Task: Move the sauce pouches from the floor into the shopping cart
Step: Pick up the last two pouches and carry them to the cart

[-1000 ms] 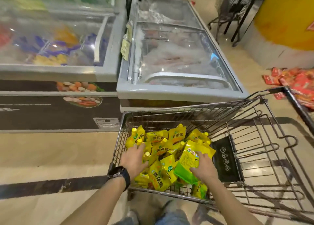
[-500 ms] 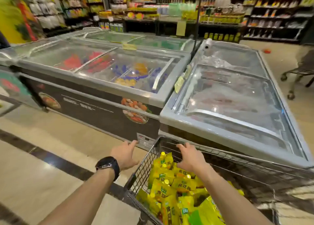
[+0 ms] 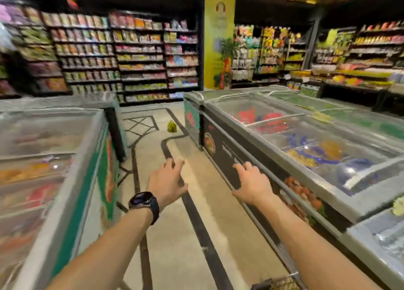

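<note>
Sauce pouch, a small yellow-green blur, lies on the floor far ahead, near the corner of the right chest freezer. We see the left hand, above a wristwatch, and the right hand held out over the aisle. Each grip is loose, fingers spread, holding nothing. A corner of the shopping cart shows at the bottom edge.

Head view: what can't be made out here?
All head view.
Bottom edge cuts off the cart: only a bit of wire rim shows, load unseen.
Far floor, the yellow-green thing: too small and blurred to call a pouch.
Motion blur smears the shelf goods: labels unreadable.
Blur and lid glare hide what the left freezer holds.
</note>
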`<state>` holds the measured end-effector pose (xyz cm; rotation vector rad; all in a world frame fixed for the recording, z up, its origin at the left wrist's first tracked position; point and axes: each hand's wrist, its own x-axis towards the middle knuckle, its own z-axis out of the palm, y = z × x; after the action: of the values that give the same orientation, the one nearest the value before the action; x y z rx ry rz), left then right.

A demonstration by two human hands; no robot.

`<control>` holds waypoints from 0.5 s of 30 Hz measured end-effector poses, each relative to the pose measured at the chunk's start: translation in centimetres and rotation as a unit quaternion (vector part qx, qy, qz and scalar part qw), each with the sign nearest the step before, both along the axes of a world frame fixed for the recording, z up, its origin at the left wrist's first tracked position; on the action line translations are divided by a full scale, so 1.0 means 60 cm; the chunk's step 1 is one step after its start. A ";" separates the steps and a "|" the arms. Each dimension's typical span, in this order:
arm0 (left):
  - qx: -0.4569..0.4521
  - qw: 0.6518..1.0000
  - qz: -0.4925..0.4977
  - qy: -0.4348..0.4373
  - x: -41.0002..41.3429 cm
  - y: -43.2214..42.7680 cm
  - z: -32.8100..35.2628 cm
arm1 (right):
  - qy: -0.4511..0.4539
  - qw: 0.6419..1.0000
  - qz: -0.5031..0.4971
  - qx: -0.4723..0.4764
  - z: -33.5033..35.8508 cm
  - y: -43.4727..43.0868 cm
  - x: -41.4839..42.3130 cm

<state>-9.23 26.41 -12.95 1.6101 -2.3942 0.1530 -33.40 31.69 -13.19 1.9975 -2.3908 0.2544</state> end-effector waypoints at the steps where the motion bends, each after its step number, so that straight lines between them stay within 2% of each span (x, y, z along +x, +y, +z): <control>1: -0.006 1.000 0.016 0.006 0.031 -0.003 0.003 | -0.003 1.000 0.016 -0.011 0.002 -0.015 0.030; 8: 0.006 0.997 0.073 -0.019 0.189 -0.066 -0.001 | -0.007 0.997 0.076 0.015 -0.009 -0.109 0.176; 15: 0.029 0.992 0.096 -0.075 0.260 -0.176 -0.007 | 0.009 0.996 0.086 0.034 -0.014 -0.221 0.230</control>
<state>6.40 15.82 -13.37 1.9185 -2.3665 0.2512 -19.61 18.40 -14.05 2.2291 -2.2482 0.1568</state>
